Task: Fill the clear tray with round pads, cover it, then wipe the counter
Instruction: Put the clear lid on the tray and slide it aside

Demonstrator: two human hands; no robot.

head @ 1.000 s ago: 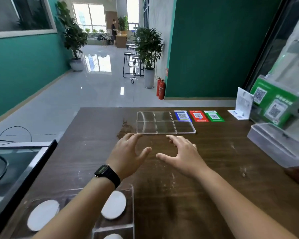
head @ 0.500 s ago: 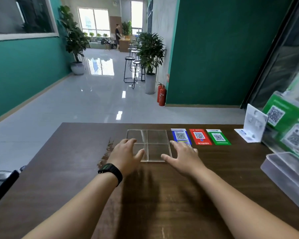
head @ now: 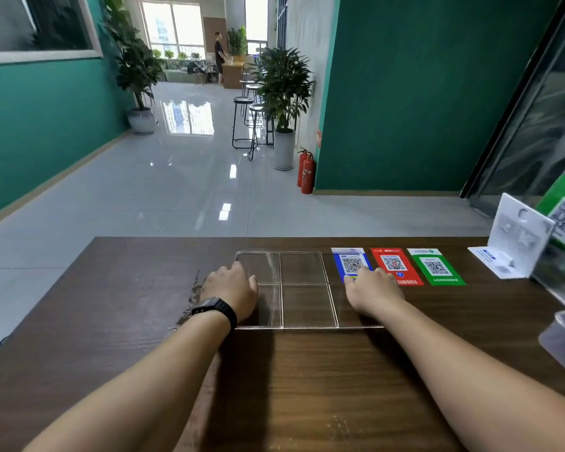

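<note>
Clear lid (head: 302, 288), a flat transparent sheet marked off into squares, lies on the wooden counter (head: 323, 386) toward its far edge, its right end lapping over the blue code card (head: 351, 263), which sits beside a red card (head: 393, 264) and a green card (head: 435, 265). The left hand (head: 234, 290), with a black watch (head: 217, 309) on its wrist, rests on the sheet's left end, fingers bent over that side; the right hand (head: 374, 290) rests on the right end, fingers bent down onto it. Whether the fingertips of either hand have hooked under the edge cannot be told from here. The tray with the pads is out of view, so the step in hand looks like fetching this cover. To do it well, I would get the fingertips under both short ends at once and lift evenly, since a thin flat sheet tends to cling to a counter and flex if raised from one end. Keep it level while carrying, and lift clear of the cards rather than dragging, or the blue one may slide along with it. A wet-looking smear (head: 193, 295) lies just left of the left hand; avoid trailing the sheet through it.
</note>
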